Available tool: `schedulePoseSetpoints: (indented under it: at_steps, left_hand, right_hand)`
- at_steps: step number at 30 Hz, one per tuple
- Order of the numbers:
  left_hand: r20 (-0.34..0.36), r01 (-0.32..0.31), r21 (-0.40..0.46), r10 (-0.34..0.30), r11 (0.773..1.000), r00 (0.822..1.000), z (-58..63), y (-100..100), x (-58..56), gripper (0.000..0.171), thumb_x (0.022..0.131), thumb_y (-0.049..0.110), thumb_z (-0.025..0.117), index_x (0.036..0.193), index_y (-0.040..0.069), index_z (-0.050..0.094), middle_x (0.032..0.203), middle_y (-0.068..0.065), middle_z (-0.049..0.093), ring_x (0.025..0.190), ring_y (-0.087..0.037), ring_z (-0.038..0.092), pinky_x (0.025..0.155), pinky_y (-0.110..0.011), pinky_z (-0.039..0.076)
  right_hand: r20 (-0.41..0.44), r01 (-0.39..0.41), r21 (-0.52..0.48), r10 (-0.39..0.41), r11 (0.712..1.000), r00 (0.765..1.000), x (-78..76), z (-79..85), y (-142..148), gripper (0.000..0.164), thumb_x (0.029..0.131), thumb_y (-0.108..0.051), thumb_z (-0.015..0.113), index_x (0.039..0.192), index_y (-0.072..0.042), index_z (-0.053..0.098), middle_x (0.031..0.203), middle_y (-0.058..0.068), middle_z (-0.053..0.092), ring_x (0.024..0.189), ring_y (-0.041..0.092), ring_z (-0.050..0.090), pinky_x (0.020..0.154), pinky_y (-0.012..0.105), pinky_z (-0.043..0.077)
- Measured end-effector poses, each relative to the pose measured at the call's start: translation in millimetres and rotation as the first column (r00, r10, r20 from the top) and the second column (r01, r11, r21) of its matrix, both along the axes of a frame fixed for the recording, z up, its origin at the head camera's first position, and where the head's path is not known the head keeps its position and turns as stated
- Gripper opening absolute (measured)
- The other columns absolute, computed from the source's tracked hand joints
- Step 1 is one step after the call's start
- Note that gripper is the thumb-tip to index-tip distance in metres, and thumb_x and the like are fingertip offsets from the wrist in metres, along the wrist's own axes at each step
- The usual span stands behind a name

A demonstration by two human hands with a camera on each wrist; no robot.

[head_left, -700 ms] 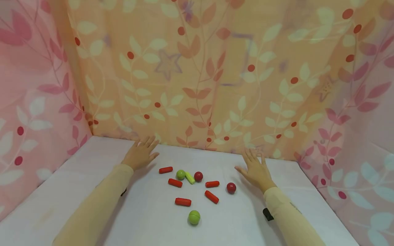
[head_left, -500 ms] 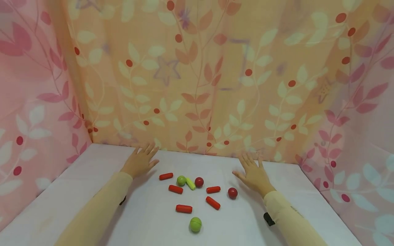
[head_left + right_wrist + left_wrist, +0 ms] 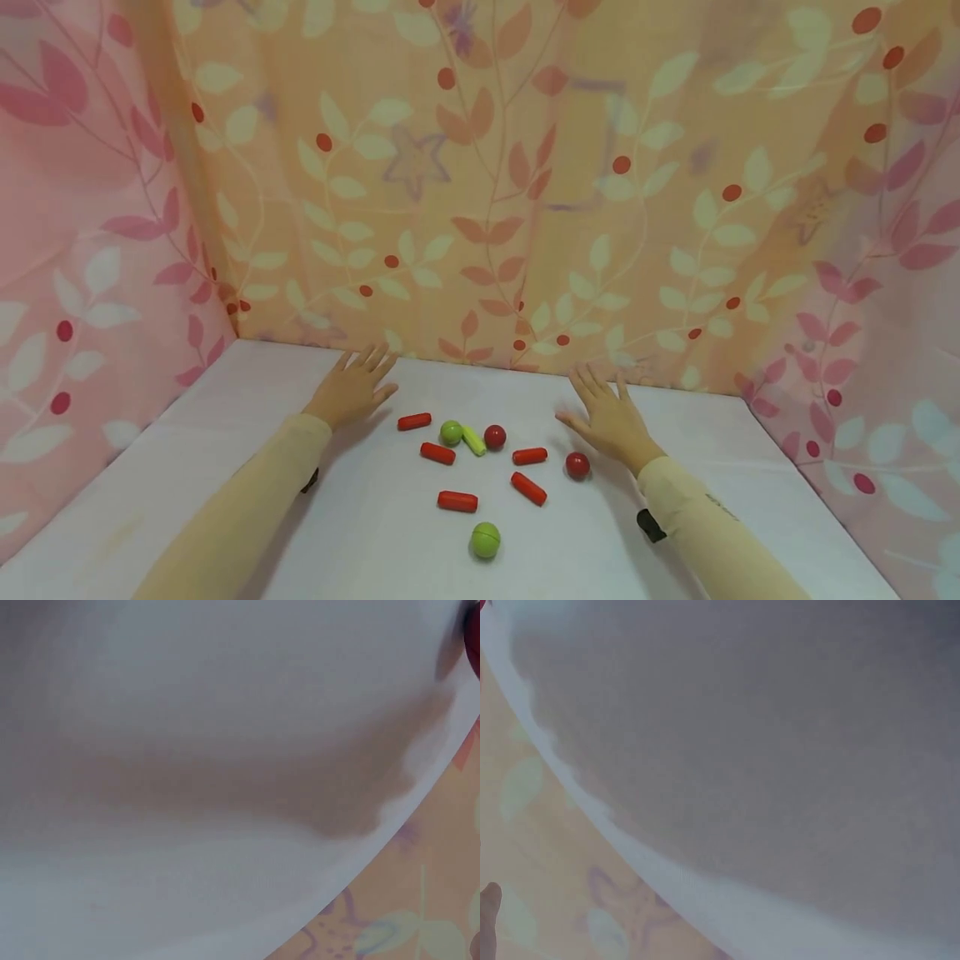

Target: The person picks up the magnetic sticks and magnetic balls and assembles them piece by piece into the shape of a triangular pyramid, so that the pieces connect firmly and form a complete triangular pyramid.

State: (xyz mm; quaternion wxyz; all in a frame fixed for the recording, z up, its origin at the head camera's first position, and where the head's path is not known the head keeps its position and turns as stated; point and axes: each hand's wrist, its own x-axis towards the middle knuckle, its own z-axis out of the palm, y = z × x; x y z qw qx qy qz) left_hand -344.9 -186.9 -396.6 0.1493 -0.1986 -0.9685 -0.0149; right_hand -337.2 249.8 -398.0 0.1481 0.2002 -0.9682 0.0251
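Reaching out over the white surface (image 3: 360, 542), two hands in cream sleeves frame a loose scatter of small objects. The left hand (image 3: 352, 387) has its fingers straight and parted, thumb out to the side; its grip is wide and has hold of nothing. The right hand (image 3: 611, 421) is much the same, fingers extended and thumb angled towards the middle, its grip equally wide and bare.

Nearest the left hand, just beyond the thumb side, lies one red stick (image 3: 414, 422); a second red stick (image 3: 438, 453) is a little closer to the wearer. Nearest the right hand is a red ball (image 3: 577, 467), near the wrist but apart from it. Between the hands sit a green ball (image 3: 452, 432) and another red ball (image 3: 495, 437), with a yellow-green stick (image 3: 474, 441) slanting in the narrow space between them (whether it touches either is hard to tell). Three more red sticks (image 3: 457, 501) lie closer to the wearer, two of them on the right side of the group, and a second green ball (image 3: 485, 541) is nearest the wearer of all.

A patterned cloth (image 3: 495, 167) with leaves and dots stands along the far edge. Both wrist views show mostly shadow on white, plus a strip of that cloth; a fingertip (image 3: 489, 900) enters the left one.
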Motion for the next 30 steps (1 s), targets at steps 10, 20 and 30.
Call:
schedulePoseSetpoints:
  at_steps: [10,20,30]
  left_hand:
    - [-0.003,0.006,0.002,-0.006,1.000,1.000,-3.3,1.6,4.1,0.061,0.102,0.040,0.047,0.152,0.006,0.039,0.161,-0.018,0.032,0.149,-0.039,0.029,0.121,-0.059,0.019]
    - [0.021,0.035,0.000,-0.035,0.999,0.999,-0.7,10.4,10.0,0.062,0.102,0.041,0.048,0.152,0.007,0.038,0.161,-0.017,0.032,0.149,-0.038,0.029,0.121,-0.059,0.020]
    - [0.000,0.050,-0.023,-0.050,0.999,0.999,2.5,15.4,14.1,0.061,0.102,0.040,0.048,0.152,0.007,0.038,0.162,-0.015,0.031,0.149,-0.037,0.030,0.121,-0.059,0.021]
  right_hand:
    - [-0.005,-0.033,-0.004,0.032,0.999,0.999,5.0,4.4,-11.7,0.083,0.094,-0.056,0.055,0.156,-0.008,0.029,0.162,0.015,0.029,0.153,0.033,0.022,0.121,0.063,0.007]
    - [0.015,-0.044,-0.005,0.044,0.999,0.999,9.3,1.3,-16.4,0.085,0.094,-0.055,0.056,0.157,-0.006,0.027,0.162,0.015,0.029,0.152,0.034,0.024,0.122,0.061,0.011]
    - [0.014,-0.088,0.005,0.088,0.996,0.996,15.6,5.9,-27.4,0.084,0.094,-0.055,0.056,0.155,-0.003,0.030,0.163,0.016,0.028,0.152,0.034,0.025,0.124,0.056,0.010]
